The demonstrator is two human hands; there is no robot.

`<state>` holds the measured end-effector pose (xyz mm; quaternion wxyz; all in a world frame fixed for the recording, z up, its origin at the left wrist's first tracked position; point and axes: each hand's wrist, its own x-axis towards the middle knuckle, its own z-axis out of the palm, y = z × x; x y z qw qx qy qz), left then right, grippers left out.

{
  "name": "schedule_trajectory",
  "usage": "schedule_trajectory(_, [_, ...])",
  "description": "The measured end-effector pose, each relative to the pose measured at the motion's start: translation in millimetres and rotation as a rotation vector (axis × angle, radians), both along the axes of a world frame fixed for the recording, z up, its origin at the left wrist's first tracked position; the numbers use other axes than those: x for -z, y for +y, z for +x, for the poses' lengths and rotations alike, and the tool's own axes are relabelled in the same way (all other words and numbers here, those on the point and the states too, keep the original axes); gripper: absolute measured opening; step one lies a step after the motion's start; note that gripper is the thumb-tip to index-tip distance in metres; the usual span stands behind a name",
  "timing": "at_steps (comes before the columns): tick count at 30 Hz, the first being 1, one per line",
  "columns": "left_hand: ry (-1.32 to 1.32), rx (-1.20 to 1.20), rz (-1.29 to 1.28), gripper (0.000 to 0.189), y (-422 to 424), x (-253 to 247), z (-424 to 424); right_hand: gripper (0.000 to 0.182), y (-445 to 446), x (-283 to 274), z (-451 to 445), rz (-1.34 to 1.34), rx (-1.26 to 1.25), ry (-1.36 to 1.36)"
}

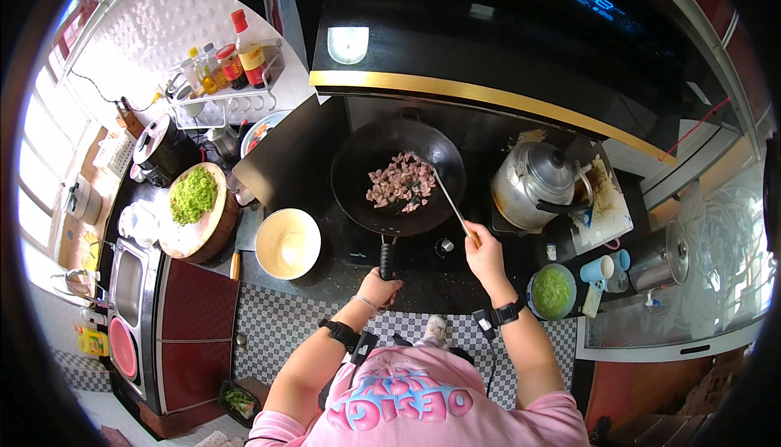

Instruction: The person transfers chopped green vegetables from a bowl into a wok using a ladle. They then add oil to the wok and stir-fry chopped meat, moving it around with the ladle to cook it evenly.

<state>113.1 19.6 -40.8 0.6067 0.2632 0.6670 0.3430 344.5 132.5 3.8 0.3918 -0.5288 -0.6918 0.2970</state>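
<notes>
A black wok [360,142] sits on the stove, with small pieces of browned pinkish meat [399,181] spread over its bottom and some dark bits among them. My left hand [378,288] is wrapped around the wok's black handle [386,258]. In my right hand [485,255] is the wooden grip of a metal spatula [450,198]. Its blade reaches the wok's right inner side, at the edge of the meat, and is partly hard to make out. Just left of the wok stands a cream bowl [274,245] with nothing but a little residue inside.
Chopped greens [193,195] lie on a round wooden board [210,245], with a cleaver [249,227] beside it. A large kettle [518,191] stands right of the wok. A bowl of green food [551,291] is near the right front edge. The range hood [488,90] overhangs the back.
</notes>
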Motion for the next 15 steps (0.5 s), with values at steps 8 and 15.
schedule_trajectory(8, [-0.016, -0.003, 0.025, 0.027, 0.2, 15.2, 0.1, 0.031, -26.8, 9.3, -5.6, -0.107, -0.156, -0.037])
schedule_trajectory(15, [-0.017, -0.018, 0.044, 0.026, -0.5, 17.7, 2.0, 0.031, -51.5, -10.9, -16.6, -0.207, -0.321, 0.008])
